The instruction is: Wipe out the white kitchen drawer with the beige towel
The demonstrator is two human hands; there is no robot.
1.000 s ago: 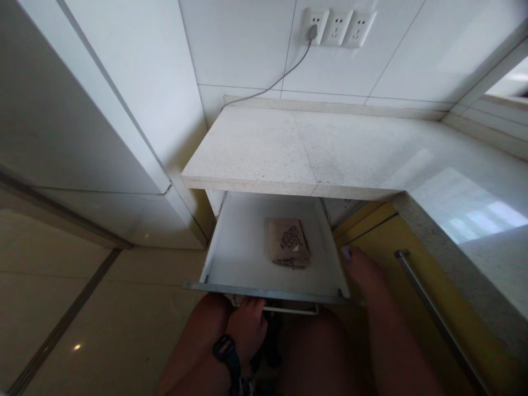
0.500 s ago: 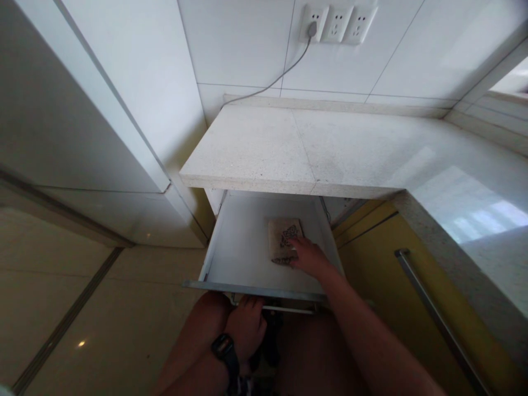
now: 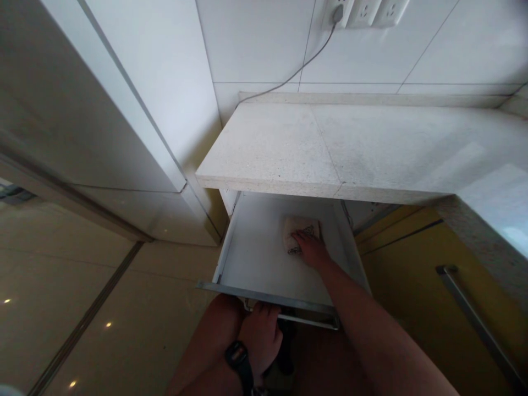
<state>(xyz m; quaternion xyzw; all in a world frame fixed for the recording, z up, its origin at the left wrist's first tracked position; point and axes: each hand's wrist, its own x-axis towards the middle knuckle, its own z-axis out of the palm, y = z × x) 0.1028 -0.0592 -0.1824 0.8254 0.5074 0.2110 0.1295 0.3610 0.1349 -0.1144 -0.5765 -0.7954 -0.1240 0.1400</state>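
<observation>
A white drawer (image 3: pixel 256 258) stands pulled out under the pale stone countertop (image 3: pixel 330 148). Inside it lies a small tan patterned cloth (image 3: pixel 293 226). My right hand (image 3: pixel 311 248) reaches into the drawer and rests on the cloth, its fingers curled over it. Whether the fingers grip the cloth is not clear. My left hand (image 3: pixel 262 338), with a black watch on the wrist, is closed around the metal drawer handle (image 3: pixel 305 318) below the drawer's front edge.
A white fridge or tall cabinet (image 3: pixel 82 110) stands on the left. Yellow cabinet fronts with a long bar handle (image 3: pixel 474 322) lie to the right. Wall sockets with a grey cable (image 3: pixel 297 69) sit above the countertop. Glossy beige floor tiles (image 3: pixel 82 308) fill the lower left.
My right hand went from beside the drawer's right edge into the drawer and onto the cloth. The view has shifted so everything sits further right. My left hand stays on the handle.
</observation>
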